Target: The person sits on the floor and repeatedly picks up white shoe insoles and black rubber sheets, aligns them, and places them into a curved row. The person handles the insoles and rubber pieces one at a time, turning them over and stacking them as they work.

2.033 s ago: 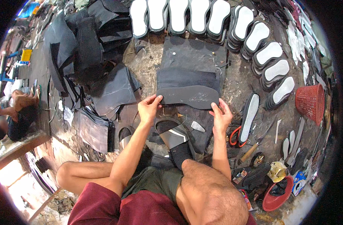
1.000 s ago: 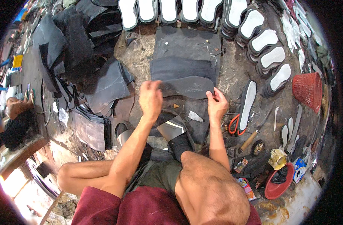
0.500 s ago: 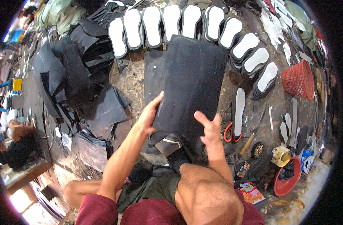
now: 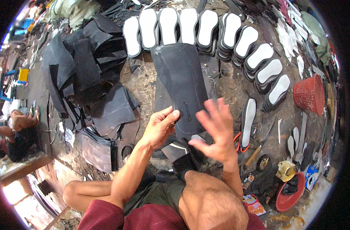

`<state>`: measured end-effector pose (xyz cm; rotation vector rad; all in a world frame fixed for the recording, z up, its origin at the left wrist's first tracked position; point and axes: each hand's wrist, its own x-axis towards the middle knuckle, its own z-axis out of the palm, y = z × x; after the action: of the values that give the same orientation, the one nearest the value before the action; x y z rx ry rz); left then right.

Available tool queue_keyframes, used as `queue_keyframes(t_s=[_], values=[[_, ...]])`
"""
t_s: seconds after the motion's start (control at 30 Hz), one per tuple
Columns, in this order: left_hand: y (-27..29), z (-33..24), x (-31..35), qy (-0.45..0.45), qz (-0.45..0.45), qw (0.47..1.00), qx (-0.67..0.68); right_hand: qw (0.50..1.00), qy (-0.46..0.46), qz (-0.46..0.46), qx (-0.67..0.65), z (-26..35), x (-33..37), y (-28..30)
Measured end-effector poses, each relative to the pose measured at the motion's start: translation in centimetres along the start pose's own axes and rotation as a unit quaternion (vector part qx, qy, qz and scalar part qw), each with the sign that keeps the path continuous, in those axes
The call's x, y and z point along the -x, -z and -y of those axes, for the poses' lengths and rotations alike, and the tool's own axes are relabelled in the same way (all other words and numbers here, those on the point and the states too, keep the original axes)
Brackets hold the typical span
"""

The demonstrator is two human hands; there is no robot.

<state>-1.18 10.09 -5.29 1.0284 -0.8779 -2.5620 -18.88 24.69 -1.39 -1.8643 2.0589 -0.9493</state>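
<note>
A dark rubber-like sheet (image 4: 182, 82) with faint outline marks stands out in front of me, its left side curving inward. My left hand (image 4: 159, 126) pinches its lower left edge between thumb and fingers. Just right of the sheet's lower end, my right hand (image 4: 217, 132) has its fingers spread and slightly smeared by motion, with nothing in them. Beyond the sheet, stacks of sole-shaped pieces with white tops (image 4: 188, 27) form an arc. A single white-topped sole piece (image 4: 249, 122) lies to the right, by orange-handled scissors (image 4: 242, 142) that it partly covers.
Heaped black sheets (image 4: 77, 65) lie at left, with a flat sheet stack (image 4: 96, 151) nearer me. At right are a red basket (image 4: 308, 94), a wooden-handled tool (image 4: 253, 158), a tape roll (image 4: 263, 162) and a red basin (image 4: 290, 191). Another person's legs (image 4: 20, 122) show far left.
Both hands were at the sides of a broader-looking dark sheet. Now the sheet shows a narrower, curved face with markings, the left hand pinches its edge, and the right hand's fingers have spread.
</note>
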Motion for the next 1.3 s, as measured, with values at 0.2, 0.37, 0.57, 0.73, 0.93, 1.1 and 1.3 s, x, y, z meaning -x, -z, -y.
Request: queue_keyframes(t_s=[0.2, 0.37, 0.57, 0.73, 0.93, 1.1, 1.3], values=[[-1.1, 2.5, 0.7, -0.282, -0.110, 0.926, -0.225, 0.951, -0.174, -0.135, -0.216, -1.3, 0.4, -2.6], [0.4, 7.5, -3.4, -0.289, -0.134, 0.748, -0.583, 0.896, -0.355, -0.242, -0.109, -13.5, 2.2, -6.6], [-2.0, 11.6, -3.8, -0.289, -0.040, 0.786, -0.545, 0.799, -0.583, -0.096, 0.111, -21.7, 10.1, -0.1], [-8.2, 11.5, -4.7, -0.263, 0.069, 0.927, -0.259, 0.883, -0.415, -0.217, -0.033, -8.1, 1.6, 0.3], [-6.3, 6.4, -4.5, -0.020, 0.110, 0.985, -0.134, 0.960, -0.180, -0.216, 0.010, -5.6, 0.7, 2.9], [-5.4, 2.0, -2.2, -0.031, 0.127, 0.955, -0.268, 0.963, -0.216, -0.159, 0.040, -3.8, -2.0, 5.6], [-5.0, 1.1, -1.3, -0.102, 0.082, 0.934, -0.332, 0.878, -0.343, -0.088, -0.322, -5.6, -2.0, 4.8]])
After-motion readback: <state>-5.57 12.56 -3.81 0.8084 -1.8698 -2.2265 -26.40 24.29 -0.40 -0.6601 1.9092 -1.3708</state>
